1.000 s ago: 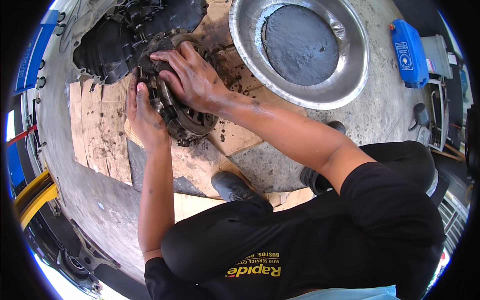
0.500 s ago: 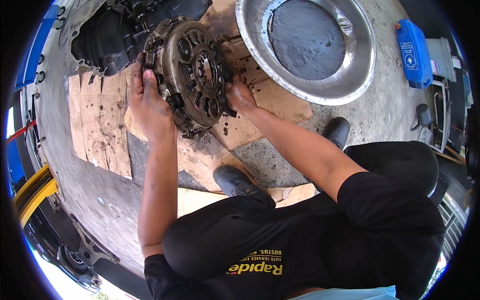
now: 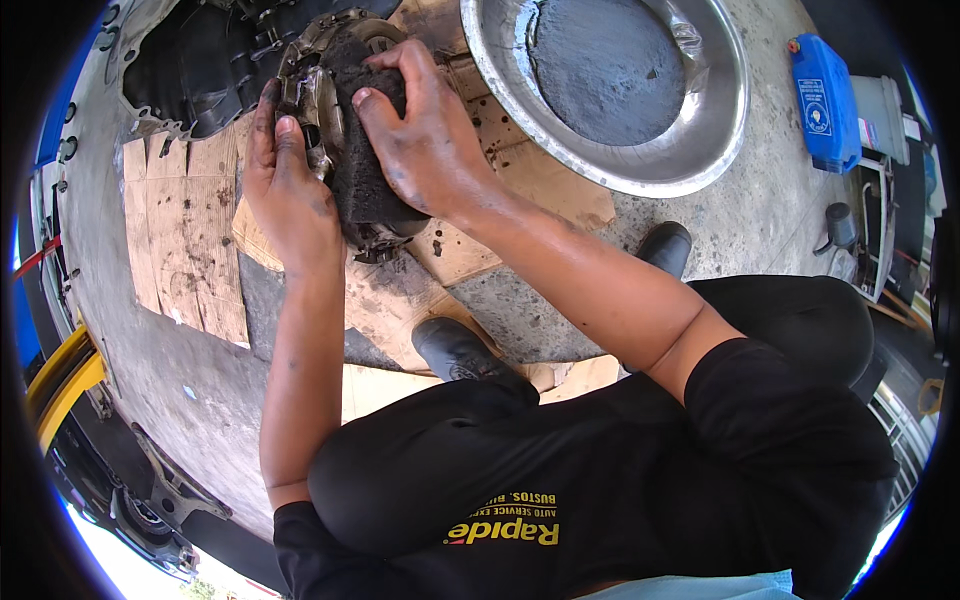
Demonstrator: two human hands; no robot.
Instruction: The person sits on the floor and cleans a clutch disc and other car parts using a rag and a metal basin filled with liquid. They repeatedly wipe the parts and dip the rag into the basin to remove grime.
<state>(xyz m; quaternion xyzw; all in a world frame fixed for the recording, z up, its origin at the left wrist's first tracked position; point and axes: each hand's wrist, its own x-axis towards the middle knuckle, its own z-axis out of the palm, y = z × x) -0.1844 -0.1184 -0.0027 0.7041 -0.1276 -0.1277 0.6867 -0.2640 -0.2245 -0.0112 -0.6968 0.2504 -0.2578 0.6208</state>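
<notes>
A dirty round metal clutch pressure plate [image 3: 322,112] stands tilted on edge over stained cardboard. My left hand [image 3: 292,190] grips its left rim, thumb on the near side and fingers behind. In my right hand [image 3: 425,150] is a black, porous sponge [image 3: 362,190], pinched between thumb and fingers and pressed against the plate's right face. The sponge hides most of that face, including the slotted middle.
A dark, greasy gearbox housing [image 3: 190,80] lies at the far left. To the right stands a wide metal basin [image 3: 640,180] with dark grey liquid. Flattened cardboard [image 3: 185,240] covers part of the concrete. A blue jug [image 3: 828,105] stands at the far right.
My right hand has come up from beside the plate's lower right edge onto its face, bringing the black sponge into view. My left hand keeps its hold on the rim.
</notes>
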